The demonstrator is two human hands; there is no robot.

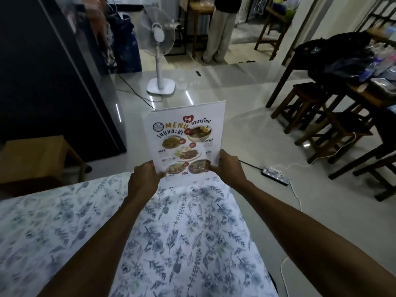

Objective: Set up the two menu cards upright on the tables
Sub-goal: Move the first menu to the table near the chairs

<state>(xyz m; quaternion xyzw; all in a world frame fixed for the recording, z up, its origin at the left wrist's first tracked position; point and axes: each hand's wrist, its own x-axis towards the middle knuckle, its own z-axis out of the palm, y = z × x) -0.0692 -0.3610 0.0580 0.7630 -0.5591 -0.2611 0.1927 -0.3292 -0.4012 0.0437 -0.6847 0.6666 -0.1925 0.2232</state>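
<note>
Both arms stretched forward, wrists level. Left hand (144, 179) grips menu card (185, 138) at its bottom left corner, right hand (229, 167) grips bottom right edge. Card upright between hands, above far edge of floral-cloth bench (192, 232), facing camera.

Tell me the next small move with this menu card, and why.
Probably lower the menu card so its bottom edge sits on the floral tablecloth. The left hand and right hand grip its lower corners, upright, at the table's far edge, apparently not yet resting.
</note>
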